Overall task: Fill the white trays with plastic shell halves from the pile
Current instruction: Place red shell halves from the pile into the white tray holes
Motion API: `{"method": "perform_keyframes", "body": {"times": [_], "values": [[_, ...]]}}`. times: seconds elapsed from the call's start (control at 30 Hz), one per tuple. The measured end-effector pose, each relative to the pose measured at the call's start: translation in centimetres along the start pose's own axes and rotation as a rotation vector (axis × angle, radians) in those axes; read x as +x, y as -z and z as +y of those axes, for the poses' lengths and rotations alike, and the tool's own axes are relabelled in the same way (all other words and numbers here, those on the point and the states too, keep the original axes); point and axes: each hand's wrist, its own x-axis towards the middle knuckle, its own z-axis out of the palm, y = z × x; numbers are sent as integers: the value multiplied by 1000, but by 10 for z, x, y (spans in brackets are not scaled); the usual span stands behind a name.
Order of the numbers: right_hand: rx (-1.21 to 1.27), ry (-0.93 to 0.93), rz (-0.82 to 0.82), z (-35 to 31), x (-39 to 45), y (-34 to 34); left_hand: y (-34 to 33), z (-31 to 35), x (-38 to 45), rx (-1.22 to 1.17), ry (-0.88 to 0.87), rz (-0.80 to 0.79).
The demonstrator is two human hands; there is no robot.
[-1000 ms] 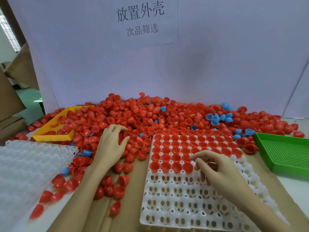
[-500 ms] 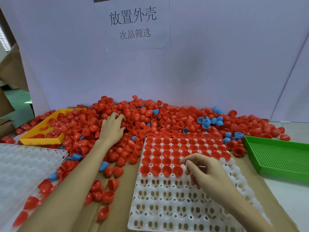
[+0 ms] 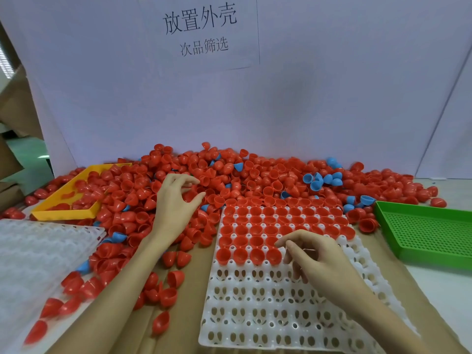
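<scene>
Since the earlier frame left hand (image 3: pixel 176 203) is reached deeper into the shell pile (image 3: pixel 255 180) at the table's far edge, fingers loosely curled with nothing seen gripped, while right hand (image 3: pixel 315 261), fingers bent, grip undeterminable, is held at the white tray (image 3: pixel 255 315)'s half-filled fifth row; a red shell must be picked next.

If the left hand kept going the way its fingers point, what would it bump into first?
Most likely the red shell halves of the pile, just beyond the left hand; its fingertips already look about level with them, though depth is unclear.
</scene>
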Motion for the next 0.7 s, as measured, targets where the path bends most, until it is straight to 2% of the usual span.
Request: {"method": "perform_keyframes", "body": {"times": [0.1, 0.2, 0.3, 0.37, 0.47, 0.53, 0.63, 0.7], "values": [[19, -6, -9, 0, 0, 1, 7, 34, -23, -239, -77, -46], [42, 7, 1, 0, 0, 1, 9, 67, -51, -396, -179, -180], [128, 11, -13, -2, -1, 1, 3, 91, -76, -506, -191, -310], [224, -5, -91, -5, -1, 3, -2, 99, -88, -531, -207, -374], [361, -20, -299, -8, -2, 7, -6, 101, -99, -536, -297, -446], [347, 30, -352, -8, -3, 6, -6, 99, -102, -540, -335, -453], [286, 79, -267, -7, -3, 5, -4, 97, -103, -467, -356, -385], [304, 97, -223, -7, -2, 6, -2, 95, -103, -369, -311, -311]]}}
